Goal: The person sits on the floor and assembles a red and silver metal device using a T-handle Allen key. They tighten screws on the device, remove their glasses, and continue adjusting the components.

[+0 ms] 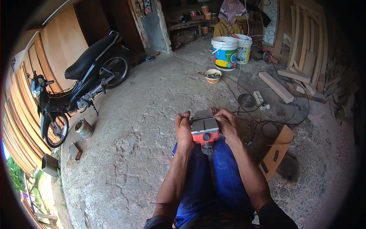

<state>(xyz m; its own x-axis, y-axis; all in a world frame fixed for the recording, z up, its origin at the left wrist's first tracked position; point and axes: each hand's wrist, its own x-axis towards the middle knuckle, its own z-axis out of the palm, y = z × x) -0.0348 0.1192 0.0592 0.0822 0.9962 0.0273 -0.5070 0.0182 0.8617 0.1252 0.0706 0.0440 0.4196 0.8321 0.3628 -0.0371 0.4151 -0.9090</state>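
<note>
A red electric planer (206, 136) lies upturned over my lap, its grey metal sole facing up and a dark knob pointing toward me. Along its left side my left hand (184, 128) is closed, with the fingertips at the far left corner. My right hand (227, 123) grips the opposite side, its fingers curled near the far right corner. What the fingertips press on at the sole's far end is too small to make out. Beneath the planer are my knees in blue trousers (228, 164).
A black motorbike (85, 76) stands at left, near a paint-stained can (84, 128). Ahead are large paint buckets (225, 53), a small tub (212, 76) and a seated person (230, 19). At right lie a power strip (259, 98), cables, timber (276, 87) and a cardboard piece (280, 147).
</note>
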